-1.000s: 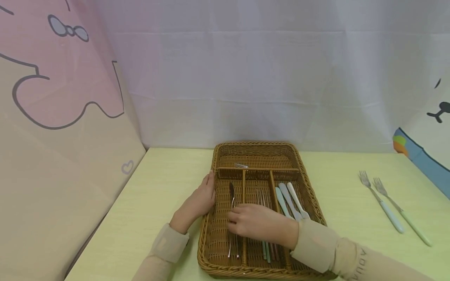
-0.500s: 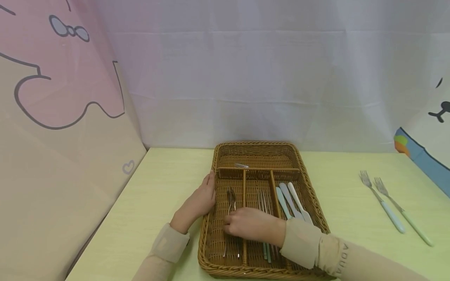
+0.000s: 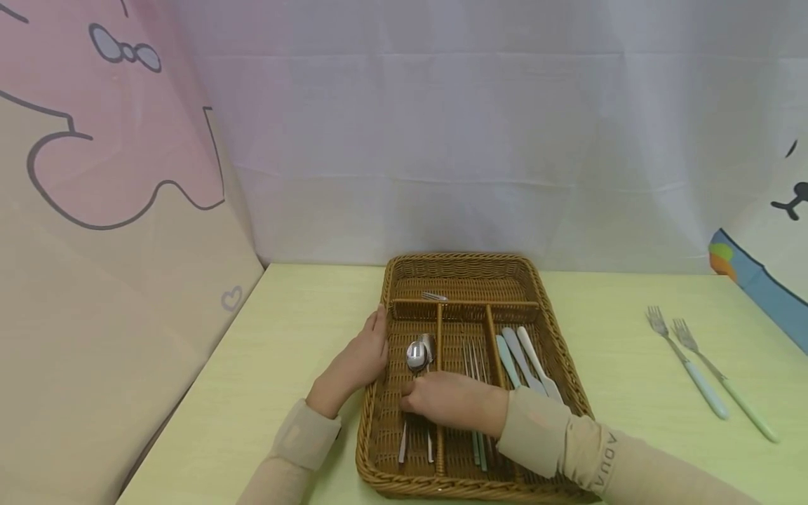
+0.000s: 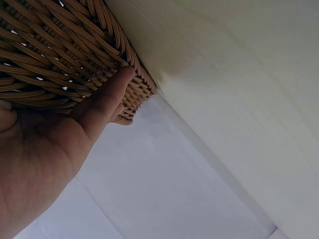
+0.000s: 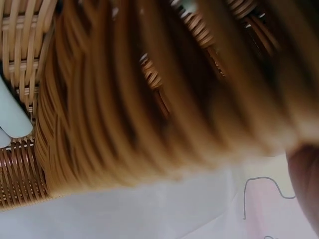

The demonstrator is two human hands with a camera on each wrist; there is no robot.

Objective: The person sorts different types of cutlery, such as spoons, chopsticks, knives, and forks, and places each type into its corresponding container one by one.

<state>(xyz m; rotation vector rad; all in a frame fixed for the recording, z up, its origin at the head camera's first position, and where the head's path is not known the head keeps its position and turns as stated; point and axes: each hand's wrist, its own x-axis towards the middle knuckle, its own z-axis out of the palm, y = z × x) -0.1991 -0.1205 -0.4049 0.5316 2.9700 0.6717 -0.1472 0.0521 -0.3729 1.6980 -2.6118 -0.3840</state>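
Note:
A brown wicker cutlery basket (image 3: 555, 322) stands on the table, split by dividers. My left hand (image 3: 356, 358) rests along its left outer side, with a straight finger (image 4: 107, 99) against the weave in the left wrist view. My right hand (image 3: 451, 401) reaches into the left compartment and pinches a spoon (image 3: 416, 356); its bowl faces up and my fingers hide mid-handle. A second spoon (image 3: 428, 345) lies just right of it, partly covered. In the right wrist view a blurred wicker divider (image 5: 164, 99) fills most of the picture, with a fingertip (image 5: 305, 181) at the right edge.
Slim metal utensils with green handle ends (image 3: 477, 449) lie in the middle compartment. Several pale knives (image 3: 524, 358) lie in the right one. Fork tines (image 3: 434, 296) show in the back compartment. A blue-handled fork (image 3: 701, 386) and a green-handled fork (image 3: 745, 407) lie on the table at right.
The spoons in the left compartment have turned from edge-on to bowl-up and sit slightly nearer me. My right hand has shifted slightly left. The left hand has stayed in place.

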